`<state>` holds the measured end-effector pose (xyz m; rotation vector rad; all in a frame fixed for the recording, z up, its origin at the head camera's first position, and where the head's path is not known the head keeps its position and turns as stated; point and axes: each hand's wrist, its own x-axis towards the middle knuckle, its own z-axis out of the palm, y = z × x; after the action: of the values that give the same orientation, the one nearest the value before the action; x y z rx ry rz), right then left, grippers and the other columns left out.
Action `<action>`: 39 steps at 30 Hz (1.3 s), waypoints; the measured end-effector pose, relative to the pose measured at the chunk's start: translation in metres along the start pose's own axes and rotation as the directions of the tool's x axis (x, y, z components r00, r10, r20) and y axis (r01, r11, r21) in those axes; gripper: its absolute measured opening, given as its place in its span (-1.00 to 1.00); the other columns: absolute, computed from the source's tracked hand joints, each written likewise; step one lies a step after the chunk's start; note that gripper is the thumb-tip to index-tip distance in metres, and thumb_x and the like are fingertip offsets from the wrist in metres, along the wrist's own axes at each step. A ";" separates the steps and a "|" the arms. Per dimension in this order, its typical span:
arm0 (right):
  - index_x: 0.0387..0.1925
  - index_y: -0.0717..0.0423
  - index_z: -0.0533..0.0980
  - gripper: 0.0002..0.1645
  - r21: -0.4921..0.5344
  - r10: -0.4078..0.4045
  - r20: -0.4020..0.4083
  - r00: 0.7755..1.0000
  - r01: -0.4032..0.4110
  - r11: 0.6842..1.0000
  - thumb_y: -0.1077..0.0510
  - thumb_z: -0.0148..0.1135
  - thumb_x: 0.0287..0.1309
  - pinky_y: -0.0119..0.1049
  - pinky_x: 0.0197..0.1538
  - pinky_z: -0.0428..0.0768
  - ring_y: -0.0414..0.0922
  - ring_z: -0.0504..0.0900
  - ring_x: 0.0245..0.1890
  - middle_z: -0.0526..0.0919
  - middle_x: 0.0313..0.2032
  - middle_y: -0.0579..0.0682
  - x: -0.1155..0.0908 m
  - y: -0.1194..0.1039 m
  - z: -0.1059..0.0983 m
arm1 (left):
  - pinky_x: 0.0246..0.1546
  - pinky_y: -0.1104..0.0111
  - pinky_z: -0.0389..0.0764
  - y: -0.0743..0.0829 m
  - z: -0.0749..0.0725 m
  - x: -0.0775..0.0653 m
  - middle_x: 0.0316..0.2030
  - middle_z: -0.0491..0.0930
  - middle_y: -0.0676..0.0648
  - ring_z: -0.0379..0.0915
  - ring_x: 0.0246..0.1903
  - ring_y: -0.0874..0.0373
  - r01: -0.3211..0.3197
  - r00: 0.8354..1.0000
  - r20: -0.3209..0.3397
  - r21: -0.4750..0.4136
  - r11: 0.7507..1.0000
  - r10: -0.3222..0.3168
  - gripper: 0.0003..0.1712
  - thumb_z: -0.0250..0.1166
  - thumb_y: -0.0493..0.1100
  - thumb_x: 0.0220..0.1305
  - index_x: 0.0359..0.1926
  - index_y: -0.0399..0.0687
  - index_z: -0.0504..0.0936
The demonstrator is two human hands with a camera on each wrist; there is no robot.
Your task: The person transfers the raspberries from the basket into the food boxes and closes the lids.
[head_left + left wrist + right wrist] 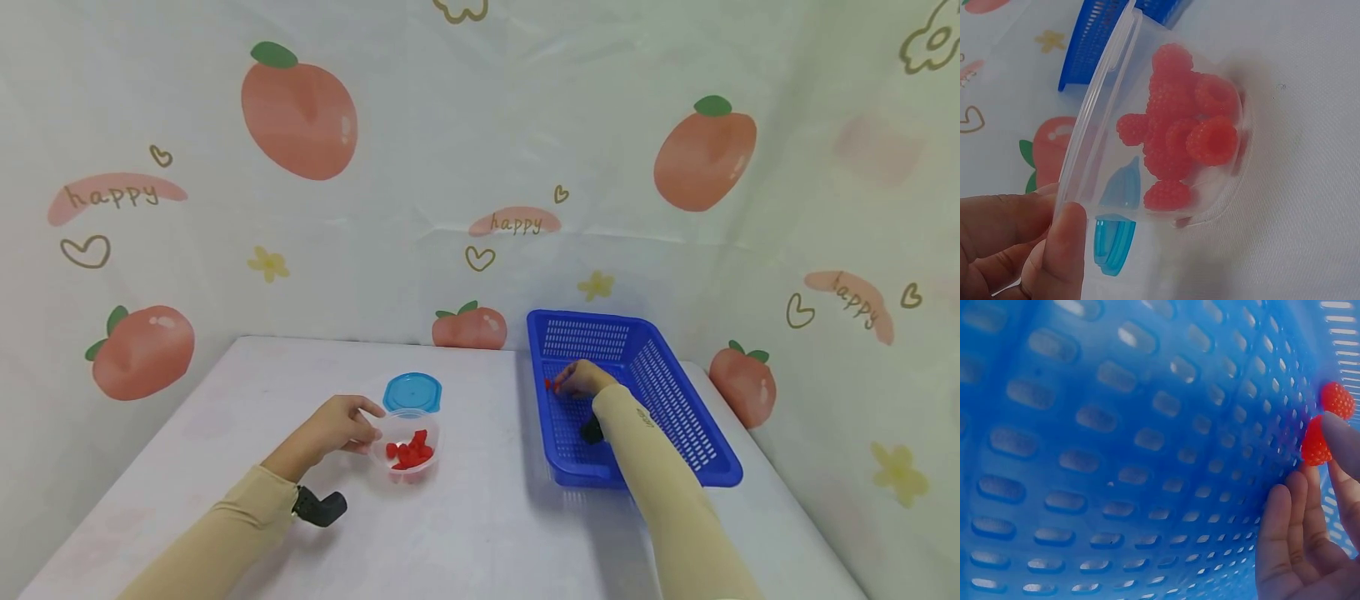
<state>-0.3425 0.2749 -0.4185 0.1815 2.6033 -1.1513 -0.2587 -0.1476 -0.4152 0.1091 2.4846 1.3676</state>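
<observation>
My left hand (pixel 337 427) pinches the rim of a clear plastic container (pixel 379 460) between thumb and fingers, at its left side. Several red raspberries (pixel 1169 119) lie in a heap inside it; the left wrist view shows them through the wall. Inside the blue basket, my right hand (pixel 587 379) reaches down near the left wall. In the right wrist view, its thumb and finger pinch a raspberry (pixel 1316 444), low over the slotted basket floor (pixel 1079 459). A second raspberry (pixel 1337 400) sits just beyond the held one.
A light-blue lid (pixel 412 392) lies on the white table (pixel 480 533) right behind the container. The blue basket (pixel 693 417) stands at the right, its raised perforated walls around my right hand. A printed cloth (pixel 405 167) hangs behind the table.
</observation>
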 end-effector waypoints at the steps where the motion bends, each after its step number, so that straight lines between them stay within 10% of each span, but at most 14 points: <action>1: -0.20 0.32 0.59 -0.82 -0.010 -0.002 0.008 1.000 0.002 1.000 0.35 0.30 0.12 -0.18 0.00 0.64 -0.06 0.62 -0.19 0.68 -0.28 0.06 0.000 0.001 0.000 | -0.39 0.36 0.70 0.000 0.000 0.000 -0.43 0.56 -0.14 0.53 -0.54 0.13 0.000 1.000 0.000 -0.001 1.000 0.000 -0.55 0.34 -0.31 0.18 0.09 -0.36 0.49; 12: -0.31 0.20 0.62 -0.92 -0.081 0.042 0.059 0.997 -0.037 0.996 0.25 0.32 0.14 -0.37 -0.24 0.61 -0.19 0.54 -0.34 0.66 -0.36 -0.07 -0.007 -0.001 -0.006 | -0.38 0.34 0.70 0.001 0.001 -0.002 -0.44 0.56 -0.14 0.53 -0.54 0.12 -0.015 1.000 0.003 -0.002 1.000 0.015 -0.57 0.35 -0.30 0.17 0.06 -0.35 0.51; 22: -0.10 0.36 0.50 -0.77 0.148 -0.097 0.063 0.993 0.087 0.985 0.31 0.20 0.22 -0.30 -0.13 0.63 -0.16 0.57 -0.32 0.67 -0.19 0.15 -0.016 -0.015 -0.019 | -0.39 0.36 0.69 0.002 -0.001 -0.003 -0.43 0.55 -0.14 0.52 -0.54 0.12 -0.005 1.000 -0.012 0.023 1.000 0.006 -0.53 0.36 -0.28 0.18 0.09 -0.35 0.49; 30: 0.07 0.39 0.41 -0.62 0.320 -0.188 -0.021 0.982 0.185 0.929 0.27 0.18 0.28 -0.46 -0.20 0.62 -0.28 0.56 -0.33 0.58 -0.23 -0.05 -0.024 -0.026 -0.029 | -0.38 0.36 0.69 0.001 -0.002 -0.004 -0.43 0.56 -0.14 0.53 -0.54 0.13 -0.008 1.000 -0.006 0.023 1.000 0.008 -0.54 0.35 -0.30 0.18 0.09 -0.37 0.49; 39: 0.14 0.30 0.28 -0.62 0.530 -0.288 -0.065 0.956 0.277 0.801 0.27 0.07 0.36 -0.30 0.20 0.53 -0.22 0.52 -0.02 0.40 0.02 0.05 -0.051 -0.052 -0.040 | -0.39 0.36 0.69 0.002 -0.001 -0.004 -0.44 0.56 -0.13 0.52 -0.54 0.13 -0.018 1.000 -0.006 0.017 1.000 0.018 -0.54 0.34 -0.29 0.19 0.09 -0.36 0.49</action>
<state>-0.3147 0.2696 -0.3402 -0.1154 2.2710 -1.9640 -0.2553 -0.1487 -0.4122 0.1321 2.5064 1.3564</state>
